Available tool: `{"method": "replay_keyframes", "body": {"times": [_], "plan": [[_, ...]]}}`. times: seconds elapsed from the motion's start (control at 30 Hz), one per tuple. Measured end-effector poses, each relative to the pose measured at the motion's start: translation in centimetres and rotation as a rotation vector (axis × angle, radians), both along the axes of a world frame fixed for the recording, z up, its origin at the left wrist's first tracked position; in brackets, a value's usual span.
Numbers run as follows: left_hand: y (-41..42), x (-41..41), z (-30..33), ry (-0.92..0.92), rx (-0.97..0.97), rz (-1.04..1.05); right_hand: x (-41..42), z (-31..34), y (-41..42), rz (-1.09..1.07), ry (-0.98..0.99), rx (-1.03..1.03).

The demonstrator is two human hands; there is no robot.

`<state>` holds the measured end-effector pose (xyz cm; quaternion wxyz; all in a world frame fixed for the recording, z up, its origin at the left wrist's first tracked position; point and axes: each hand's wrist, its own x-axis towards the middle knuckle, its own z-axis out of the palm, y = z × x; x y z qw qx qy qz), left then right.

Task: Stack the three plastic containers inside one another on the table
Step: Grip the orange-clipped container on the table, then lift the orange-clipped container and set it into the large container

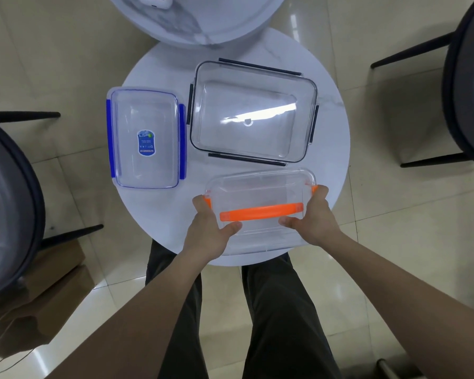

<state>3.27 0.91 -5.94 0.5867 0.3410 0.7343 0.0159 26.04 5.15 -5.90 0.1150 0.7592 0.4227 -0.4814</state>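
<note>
Three clear plastic containers are on the round white table (153, 214). The largest, with black clips (253, 110), lies at the back right. A smaller one with blue clips (145, 138) and a blue label lies at the left. Nearest me is the container with orange clips (260, 198), tilted, at the table's front edge. My left hand (211, 228) grips its left end and my right hand (312, 217) grips its right end, thumbs on the near side.
A second round marble table (203, 20) stands just behind, with a white device on it. Dark chairs stand at the left (8, 203) and right (465, 86). Cardboard boxes (52, 291) lie on the tiled floor at the lower left. My legs are under the table's front edge.
</note>
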Motion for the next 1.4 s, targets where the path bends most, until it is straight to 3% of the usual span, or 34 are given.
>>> {"method": "replay_keyframes", "body": {"times": [0.47,1.03,1.4], "plan": [[-0.6,-3.0,1.6,0.007,0.025,-0.056,-1.0,2.7,-2.4,-0.004,0.094,0.095],[1.5,-6.5,10.8,0.053,0.348,0.052,-3.3,10.3,-0.9,-0.089,0.247,0.385],[4.6,-6.7,12.3,0.091,0.527,0.09,-3.5,13.0,2.2,-0.144,0.293,0.515]]}}
